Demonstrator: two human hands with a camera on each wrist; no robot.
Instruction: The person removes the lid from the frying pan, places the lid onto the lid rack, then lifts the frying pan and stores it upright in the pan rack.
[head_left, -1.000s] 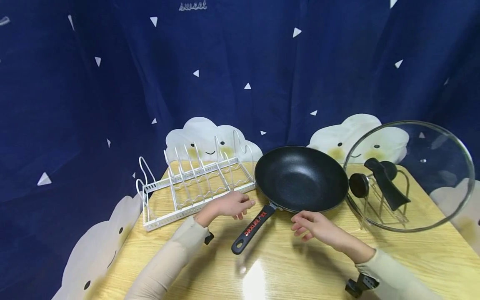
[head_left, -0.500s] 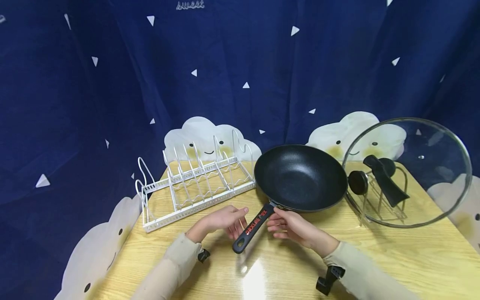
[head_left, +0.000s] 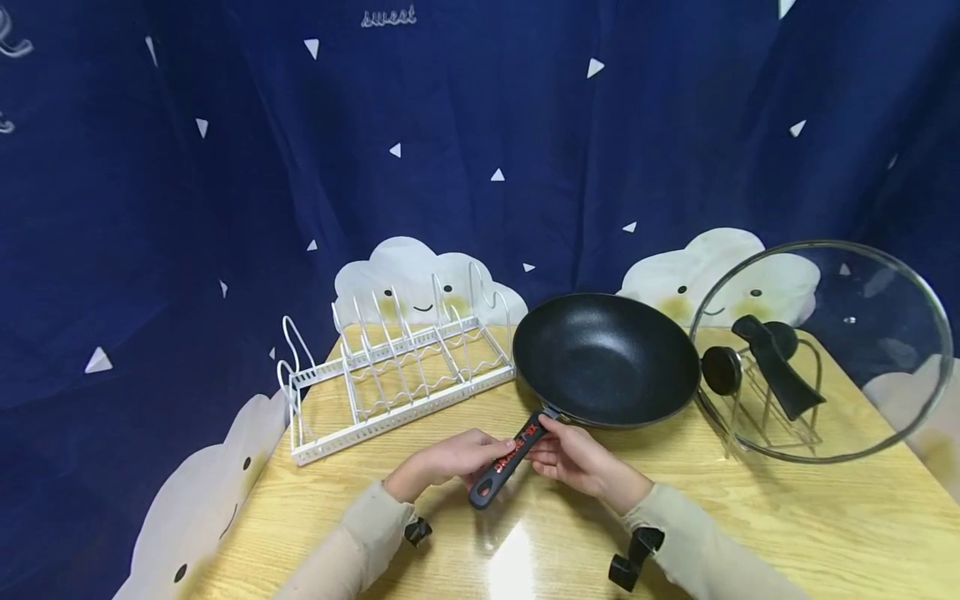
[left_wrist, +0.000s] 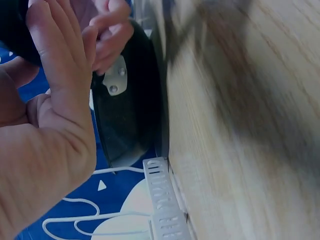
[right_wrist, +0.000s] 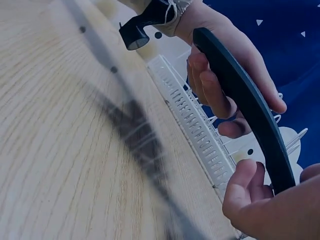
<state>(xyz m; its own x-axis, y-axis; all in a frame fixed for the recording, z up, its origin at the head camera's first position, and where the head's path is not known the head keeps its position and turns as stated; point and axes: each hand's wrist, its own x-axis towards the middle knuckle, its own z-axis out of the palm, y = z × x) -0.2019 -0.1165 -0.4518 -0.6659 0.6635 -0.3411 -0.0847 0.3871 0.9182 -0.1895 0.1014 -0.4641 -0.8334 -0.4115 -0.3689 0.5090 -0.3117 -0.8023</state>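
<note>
A deep black wok point(head_left: 607, 358) stands on the wooden table, its long handle point(head_left: 498, 475) angled toward the front left. My left hand point(head_left: 457, 458) grips the handle near its free end, thumb over the top and fingers beneath. Closer to the pan body, my right hand point(head_left: 581, 465) pinches the same handle with its thumb on the upper side. Seen from the right wrist, the curved handle point(right_wrist: 250, 105) passes between both hands above the tabletop. The left wrist view has the wok's dark outer wall point(left_wrist: 127, 125) and a riveted metal bracket point(left_wrist: 116, 76) beyond the fingers.
A white wire rack point(head_left: 405, 408) with upright dividers stands left of the wok, close to its rim. On the right, a large glass lid point(head_left: 877, 358) leans upright in a wire stand, with black handle parts point(head_left: 776, 371). A dark blue curtain point(head_left: 480, 108) hangs behind the table.
Both hands have come to the handle: the right moved left onto it near the pan, the left came down and right onto its lower part. The wok stays in place.
</note>
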